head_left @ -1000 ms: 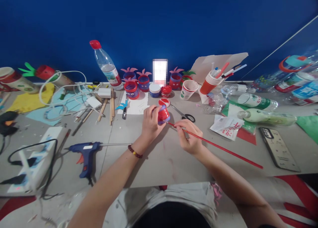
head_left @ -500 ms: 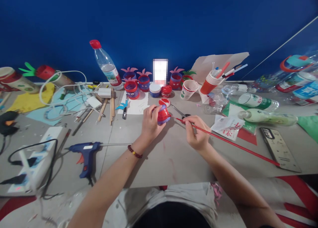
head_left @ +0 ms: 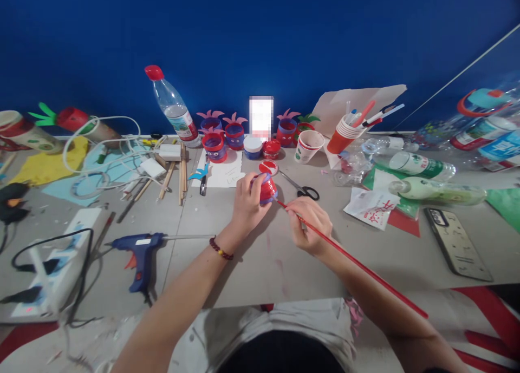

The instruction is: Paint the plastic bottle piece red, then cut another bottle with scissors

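Note:
My left hand (head_left: pixel 247 201) is wrapped round a small cup (head_left: pixel 268 189) painted red with blue edges, held tilted above the table. In my right hand (head_left: pixel 312 224) is a long red paintbrush (head_left: pixel 357 262), pinched near its front end. The brush tip meets the cup's lower right edge, as far as I can tell. Just behind the cup lies a red-smeared lid (head_left: pixel 268 168). An open jar of red paint (head_left: pixel 272 148) stands farther back, beside a white-lidded jar (head_left: pixel 253 146). Scissors (head_left: pixel 306 192) lie behind my right hand.
Several painted cups with paper leaves (head_left: pixel 215 147) line the back. A glue gun (head_left: pixel 142 254) and a power strip (head_left: pixel 67 259) are on the left. A paper cup (head_left: pixel 309 146), plastic bottles (head_left: pixel 422 166) and a phone (head_left: pixel 458 244) are on the right.
My right hand has moved slightly down and closer to the cup, and the brush now slants more steeply, its tip at the cup's edge. The scissors' handles have come into view.

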The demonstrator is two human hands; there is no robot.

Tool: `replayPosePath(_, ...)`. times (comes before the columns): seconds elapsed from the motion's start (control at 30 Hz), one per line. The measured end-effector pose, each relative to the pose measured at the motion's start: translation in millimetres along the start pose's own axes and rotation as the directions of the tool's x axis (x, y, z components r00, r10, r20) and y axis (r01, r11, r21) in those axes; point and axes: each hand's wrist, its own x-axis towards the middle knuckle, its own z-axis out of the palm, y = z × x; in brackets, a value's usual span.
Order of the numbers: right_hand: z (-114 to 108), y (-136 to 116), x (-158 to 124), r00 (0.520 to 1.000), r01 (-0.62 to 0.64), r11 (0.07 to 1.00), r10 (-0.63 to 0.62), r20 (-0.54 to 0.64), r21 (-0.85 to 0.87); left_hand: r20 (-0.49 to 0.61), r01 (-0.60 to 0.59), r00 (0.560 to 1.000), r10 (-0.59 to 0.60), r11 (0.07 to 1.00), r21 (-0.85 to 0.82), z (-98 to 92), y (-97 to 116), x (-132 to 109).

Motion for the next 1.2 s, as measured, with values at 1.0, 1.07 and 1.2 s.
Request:
replayPosePath(1.0, -11, 9, 15, 0.997, -0.026, 0.997, 0.020, -0.073, -0.079, -0.020, -0.011, 1.000, 0.009, 0.994, -0.108, -3.8, -2, 1)
replayPosePath(1.07, -12, 11, 13, 0.997, -0.038, 0.996, 0.031, -0.077, -0.086, -0.031, -0.032, 0.999, 0.029, 0.993, -0.114, -4.3, -2, 2)
replayPosePath(1.2, -10, 12, 10, 0.998, -0.027, 0.996, 0.022, -0.057, -0.085, -0.050, -0.050, 0.998, 0.045, 0.994, -0.095, -2.3, -1, 2)
